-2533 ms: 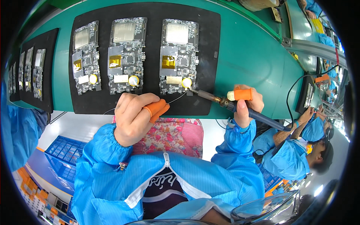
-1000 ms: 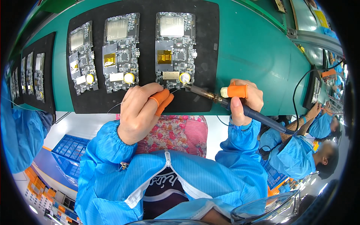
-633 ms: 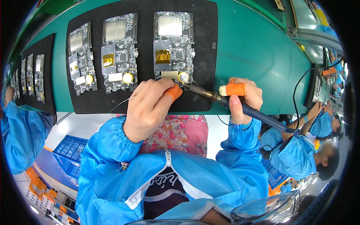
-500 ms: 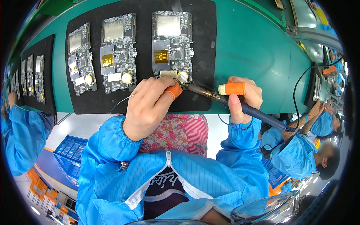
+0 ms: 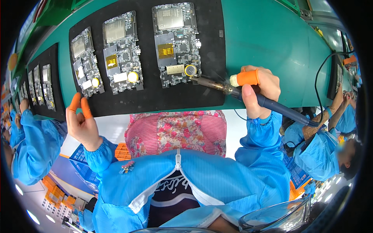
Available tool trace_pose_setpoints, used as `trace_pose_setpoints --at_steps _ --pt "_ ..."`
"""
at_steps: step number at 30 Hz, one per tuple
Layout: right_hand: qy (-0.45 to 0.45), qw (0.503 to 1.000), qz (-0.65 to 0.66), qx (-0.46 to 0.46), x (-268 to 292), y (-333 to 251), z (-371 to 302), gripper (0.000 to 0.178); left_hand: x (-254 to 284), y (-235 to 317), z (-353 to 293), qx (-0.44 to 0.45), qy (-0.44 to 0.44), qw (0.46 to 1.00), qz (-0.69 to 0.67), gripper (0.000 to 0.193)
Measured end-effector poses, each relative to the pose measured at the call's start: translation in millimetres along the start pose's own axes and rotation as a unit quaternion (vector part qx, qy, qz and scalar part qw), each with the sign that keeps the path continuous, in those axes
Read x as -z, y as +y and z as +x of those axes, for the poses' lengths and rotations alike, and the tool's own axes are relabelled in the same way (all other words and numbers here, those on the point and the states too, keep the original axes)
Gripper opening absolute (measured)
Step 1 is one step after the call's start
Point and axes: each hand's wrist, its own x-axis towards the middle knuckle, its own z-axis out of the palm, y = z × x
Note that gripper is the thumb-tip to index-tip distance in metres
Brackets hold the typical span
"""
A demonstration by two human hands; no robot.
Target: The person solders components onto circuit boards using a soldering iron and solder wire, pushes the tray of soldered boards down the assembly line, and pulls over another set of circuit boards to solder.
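Note:
My right hand (image 5: 261, 91) is closed around a soldering iron (image 5: 285, 110) with a dark blue handle and an orange cot on one finger. The iron's tip reaches the lower right corner of a circuit board (image 5: 182, 50), close to its round yellow-rimmed coin cell (image 5: 190, 70); whether it touches cannot be told. My left hand (image 5: 83, 126), in two orange finger cots, is by the front edge of the black mat (image 5: 149, 95), below the leftmost board (image 5: 84, 64). Its cotted fingertips come together in a pinch; anything between them is too small to make out.
Another board (image 5: 121, 50) lies between those two on the mat, which covers part of the green bench (image 5: 268, 42). A second mat (image 5: 58, 83) with several boards is at the left. The iron's black cord (image 5: 319, 81) curves up at the right. Co-workers in blue sit on both sides.
My left hand has left the right-hand board and moved far left to the mat's front edge. The soldering iron remains by that board's lower corner, in my right hand. The view has shifted slightly.

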Motion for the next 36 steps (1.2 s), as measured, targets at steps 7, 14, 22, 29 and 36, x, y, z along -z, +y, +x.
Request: trace_pose_setpoints --at_steps 7,14,22,29,36 --pt "0.044 0.998 0.011 -0.042 8.9 -4.8 -13.5 0.021 7.0 -43.7 -12.7 0.015 -0.045 0.998 0.043 0.027" --pt "0.147 0.975 0.004 -0.166 28.1 -17.4 -27.4 0.052 11.5 -57.0 -17.7 0.166 -0.102 0.94 -0.28 0.039" --pt "0.322 0.934 0.072 -0.14 64.4 -39.7 -31.7 0.071 -27.5 58.8 -22.4 0.139 -0.231 0.866 -0.421 0.047" --pt "0.391 0.896 0.099 -0.187 69.3 -66.2 -25.9 0.037 -71.8 171.1 -32.6 0.093 -0.386 0.82 -0.412 0.046" --pt "0.547 0.815 -0.081 -0.172 39.7 -79.3 -15.9 0.038 -123.2 216.1 -40.4 -0.084 -0.474 0.724 -0.493 0.047"
